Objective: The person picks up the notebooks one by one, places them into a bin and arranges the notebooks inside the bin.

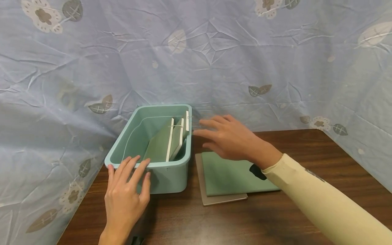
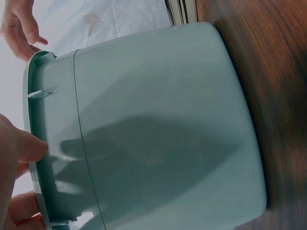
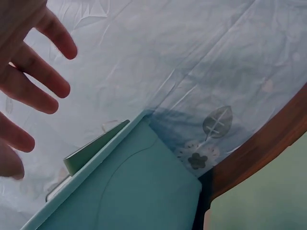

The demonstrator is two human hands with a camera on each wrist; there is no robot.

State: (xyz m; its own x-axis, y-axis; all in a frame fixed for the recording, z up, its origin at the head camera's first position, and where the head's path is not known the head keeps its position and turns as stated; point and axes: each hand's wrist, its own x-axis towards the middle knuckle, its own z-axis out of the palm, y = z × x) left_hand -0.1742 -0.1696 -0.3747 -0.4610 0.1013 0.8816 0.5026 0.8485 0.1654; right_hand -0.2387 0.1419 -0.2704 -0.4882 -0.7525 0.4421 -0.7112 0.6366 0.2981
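Observation:
A pale teal plastic bin (image 1: 166, 177) stands on the left side of the table. Inside it, several green-covered books (image 1: 160, 141) lean toward the right wall, white page edges facing up. My left hand (image 1: 125, 194) rests at the bin's near rim, fingertips over the edge; the left wrist view shows the thumb (image 2: 31, 146) against the rim's outer side. In the air just right of the bin, my right hand (image 1: 228, 137) has its fingers spread and nothing in them. Below it, a green book (image 1: 232, 175) lies flat on a beige book (image 1: 211, 200).
The dark brown wooden table (image 1: 190, 221) runs up to a wrinkled bluish curtain (image 1: 208, 75) with leaf and flower prints behind and at both sides. A thin wire or cord (image 1: 128, 137) hangs along the bin's inner left wall.

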